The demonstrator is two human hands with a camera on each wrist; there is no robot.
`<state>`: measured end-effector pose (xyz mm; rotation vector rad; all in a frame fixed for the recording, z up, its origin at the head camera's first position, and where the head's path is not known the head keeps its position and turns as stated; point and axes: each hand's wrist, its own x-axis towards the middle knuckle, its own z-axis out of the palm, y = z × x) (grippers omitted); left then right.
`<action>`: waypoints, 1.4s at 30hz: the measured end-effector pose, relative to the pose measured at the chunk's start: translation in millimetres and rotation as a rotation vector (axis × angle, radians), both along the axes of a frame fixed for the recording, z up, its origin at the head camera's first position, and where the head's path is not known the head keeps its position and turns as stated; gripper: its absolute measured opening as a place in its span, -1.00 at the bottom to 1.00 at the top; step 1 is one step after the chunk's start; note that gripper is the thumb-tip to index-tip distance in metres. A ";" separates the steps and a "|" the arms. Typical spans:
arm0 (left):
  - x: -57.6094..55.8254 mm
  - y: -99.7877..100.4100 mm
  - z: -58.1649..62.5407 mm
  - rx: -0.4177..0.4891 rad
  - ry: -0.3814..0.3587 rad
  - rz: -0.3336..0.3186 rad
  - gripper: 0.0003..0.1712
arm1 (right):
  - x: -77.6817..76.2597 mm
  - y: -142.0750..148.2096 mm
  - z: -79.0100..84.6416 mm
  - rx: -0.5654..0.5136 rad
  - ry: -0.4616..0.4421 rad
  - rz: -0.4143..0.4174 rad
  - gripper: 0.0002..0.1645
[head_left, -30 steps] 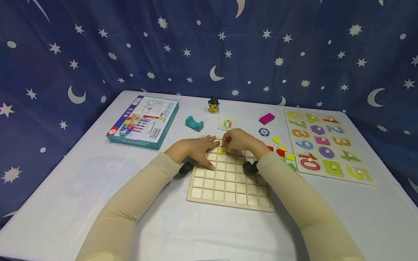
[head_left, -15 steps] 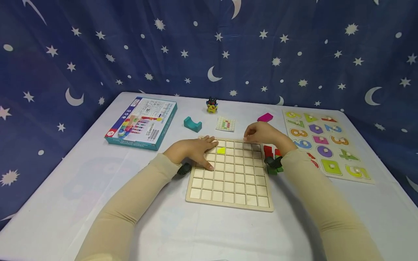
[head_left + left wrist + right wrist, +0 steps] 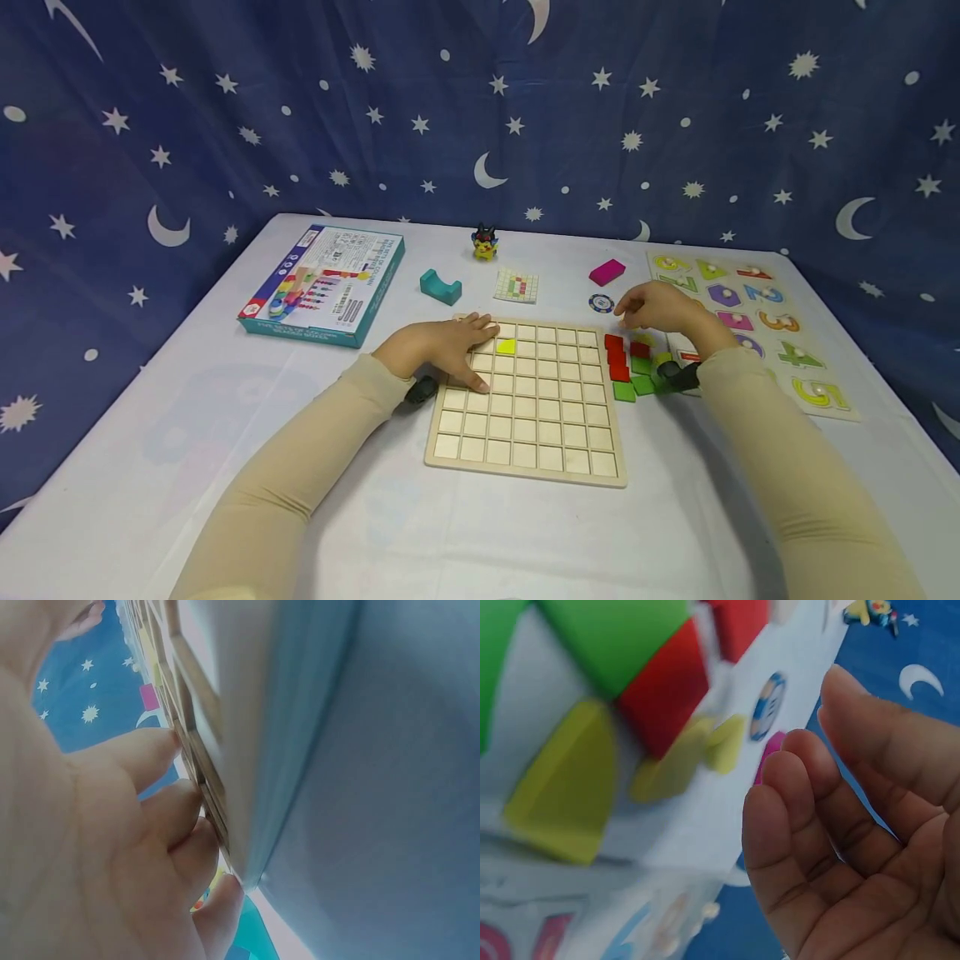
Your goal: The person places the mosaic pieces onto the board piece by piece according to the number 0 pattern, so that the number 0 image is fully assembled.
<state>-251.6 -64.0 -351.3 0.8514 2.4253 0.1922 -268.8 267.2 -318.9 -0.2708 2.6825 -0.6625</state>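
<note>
A wooden grid board (image 3: 525, 477) lies flat on the white table. My left hand (image 3: 442, 346) rests with spread fingers on its upper left edge; in the left wrist view the fingertips (image 3: 161, 746) touch the grid. One yellow piece (image 3: 506, 346) sits in a cell near the board's top left. To the right of the board my right hand (image 3: 663, 310) hovers, fingers loosely bent and holding nothing. Near it lie red tiles (image 3: 617, 360), green tiles (image 3: 624, 391) and several yellow pieces (image 3: 566, 787). The right forearm and wrist camera partly cover these pieces in the head view.
A number puzzle board (image 3: 795, 379) lies at the right. Behind the grid board are a patterned card (image 3: 516, 286), a poker chip (image 3: 602, 303), a magenta block (image 3: 607, 272), a teal block (image 3: 440, 289) and a small figurine (image 3: 485, 243). A flat box (image 3: 330, 279) lies at left.
My right hand has left the yellow piece in the grid and moved right, off the board, toward the loose pieces. My left hand has stayed on the board's edge.
</note>
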 end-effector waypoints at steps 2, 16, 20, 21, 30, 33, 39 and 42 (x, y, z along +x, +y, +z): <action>-0.1 -0.3 -0.1 0.003 0.000 -0.001 0.21 | 0.2 7.1 -3.3 0.012 -0.006 -0.024 -0.68; -1.6 -1.9 -2.6 0.015 0.011 -0.008 0.22 | 3.9 25.6 -16.5 0.049 -0.056 -0.095 -0.66; 1.2 -2.6 0.4 0.003 0.003 -0.007 0.19 | 3.5 26.5 -19.4 0.070 -0.046 -0.098 -0.65; 2.1 -3.1 1.2 0.000 0.002 -0.004 0.18 | 3.9 26.8 -20.0 0.073 -0.042 -0.101 -0.64; 6.0 -7.7 0.4 -0.010 0.016 -0.006 0.15 | 8.8 26.2 -23.0 -0.008 -0.070 -0.119 -0.64; 6.5 -8.1 0.7 -0.005 0.019 -0.004 0.15 | 9.6 25.1 -23.4 -0.002 -0.080 -0.123 -0.65; 7.2 -8.1 1.2 0.001 0.017 0.001 0.15 | 10.6 21.4 -25.0 -0.004 -0.086 -0.150 -0.70; 7.4 -8.0 1.4 -0.004 0.019 0.004 0.14 | 11.0 20.9 -24.7 -0.004 -0.081 -0.145 -0.69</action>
